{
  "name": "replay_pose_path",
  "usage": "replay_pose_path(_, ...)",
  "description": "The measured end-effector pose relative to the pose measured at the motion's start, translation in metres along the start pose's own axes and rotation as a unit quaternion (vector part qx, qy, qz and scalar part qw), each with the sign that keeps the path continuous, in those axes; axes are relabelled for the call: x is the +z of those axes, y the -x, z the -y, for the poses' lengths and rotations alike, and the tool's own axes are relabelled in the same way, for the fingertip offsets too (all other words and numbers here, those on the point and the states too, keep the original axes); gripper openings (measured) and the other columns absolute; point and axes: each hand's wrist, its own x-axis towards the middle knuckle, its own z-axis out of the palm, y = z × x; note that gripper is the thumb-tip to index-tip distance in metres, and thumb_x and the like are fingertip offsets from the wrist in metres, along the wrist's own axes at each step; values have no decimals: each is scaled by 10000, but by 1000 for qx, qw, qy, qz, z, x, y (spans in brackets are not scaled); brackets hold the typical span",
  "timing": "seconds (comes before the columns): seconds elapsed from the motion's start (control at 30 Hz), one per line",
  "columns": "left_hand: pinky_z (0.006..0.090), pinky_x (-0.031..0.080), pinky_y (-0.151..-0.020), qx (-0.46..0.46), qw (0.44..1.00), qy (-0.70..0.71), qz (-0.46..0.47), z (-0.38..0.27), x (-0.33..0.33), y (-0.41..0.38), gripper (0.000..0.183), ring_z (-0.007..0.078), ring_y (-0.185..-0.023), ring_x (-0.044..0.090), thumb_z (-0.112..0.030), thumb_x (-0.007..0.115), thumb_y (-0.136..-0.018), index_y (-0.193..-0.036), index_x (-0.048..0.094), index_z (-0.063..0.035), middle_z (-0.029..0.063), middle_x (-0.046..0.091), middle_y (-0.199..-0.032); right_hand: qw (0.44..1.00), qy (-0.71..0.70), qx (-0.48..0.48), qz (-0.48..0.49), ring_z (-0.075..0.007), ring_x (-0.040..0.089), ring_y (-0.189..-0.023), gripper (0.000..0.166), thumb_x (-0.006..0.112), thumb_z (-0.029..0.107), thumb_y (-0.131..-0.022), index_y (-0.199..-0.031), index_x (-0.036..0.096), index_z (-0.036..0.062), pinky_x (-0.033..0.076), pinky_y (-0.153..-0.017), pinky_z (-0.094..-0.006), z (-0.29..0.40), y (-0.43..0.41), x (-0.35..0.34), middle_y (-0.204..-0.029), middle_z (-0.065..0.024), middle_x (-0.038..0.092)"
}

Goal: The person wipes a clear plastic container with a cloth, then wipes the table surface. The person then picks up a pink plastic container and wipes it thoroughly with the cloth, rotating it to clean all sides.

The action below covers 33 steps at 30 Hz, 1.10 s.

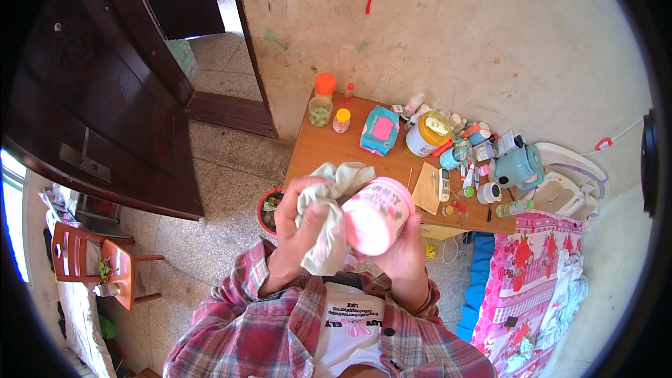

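My left hand [294,228] grips a crumpled pale green cloth [328,220], which hangs down from the fingers and has faint pink marks. Beside it, my right hand [404,257] holds a pink and white cylindrical container [375,215] with printed flowers and writing. The container is tilted, its pale round end facing me and its pink rim pointing towards the table. Its left side is close to the cloth; whether they touch, I cannot tell. Both hands are raised in front of my chest, short of the front edge of the wooden table [336,152].
On the table stand a wet-wipes pack [380,130], a yellow-lidded jar [426,134], a remote control [444,185], an electric kettle [520,165] and several small bottles. A bed with a floral cover [525,273] lies right. Left are a wooden chair [118,273] and an open door [105,89].
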Motion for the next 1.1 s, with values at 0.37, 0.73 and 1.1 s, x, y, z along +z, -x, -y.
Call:
replay_pose_path(0.37, 384, 403, -876, 106, 990, -87, 36, 4, 7, 0, 454, 240, -1010, 488, -383, 526, -923, -1186, 496, -14, 156, 502, -1084, 873, 485, -44, -32, -316, 298, -1350, 770, 438, 468, -969, -1441, 178, -82, 171, -1121, -409, 1, 1, 21, -1457, -216, 292)
replay_pose_path(0.73, 324, 530, -834, -216, 960, 179, -10, -11, 24, -15, 235, 185, -944, 625, -169, 521, -963, -1151, 490, -31, 102, 604, -1087, 936, 349, -43, 20, -221, 256, -1370, 841, 564, 394, -924, -1471, 104, -51, 198, -1116, -366, 11, 3, 29, -1468, -152, 253)
replay_pose_path(1.1, 316, 365, -984, -25, 998, 10, 49, -6, 13, 1, 357, 185, -1106, 490, -179, 471, -940, -1252, 465, -6, 109, 504, -1197, 777, 612, -147, -10, -361, 377, -1280, 806, 742, 195, -774, -1407, 294, -25, 285, -1076, -401, 11, -8, 24, -1342, -214, 382)
